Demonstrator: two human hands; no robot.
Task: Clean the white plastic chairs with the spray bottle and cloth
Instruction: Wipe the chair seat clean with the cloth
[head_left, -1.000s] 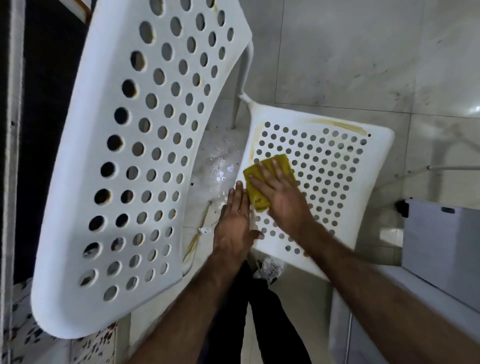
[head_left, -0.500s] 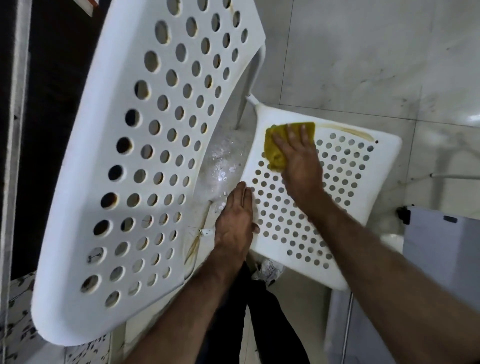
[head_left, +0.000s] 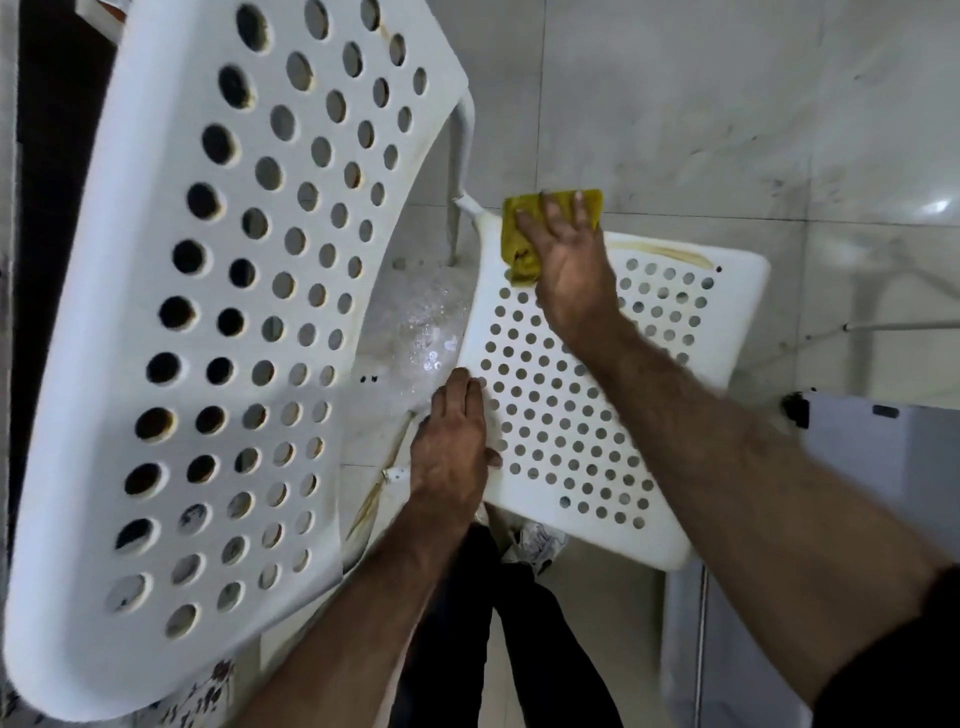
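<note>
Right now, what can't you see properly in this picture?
Head view only:
- Spray bottle: nowhere in view.
- Yellow cloth: mostly covered by the right hand.
- Seat's far-left corner: hidden under cloth.
- Chair backrest: blurred, top cut off by frame edge.

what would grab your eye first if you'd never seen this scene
The big white perforated chair back fills the left side, its round holes rimmed with brown grime. Right of it, the right hand presses a yellow cloth flat on the far edge of the perforated chair seat, while the left hand rests on the seat's near left edge. A brownish stain streak runs along the seat's far rim.
</note>
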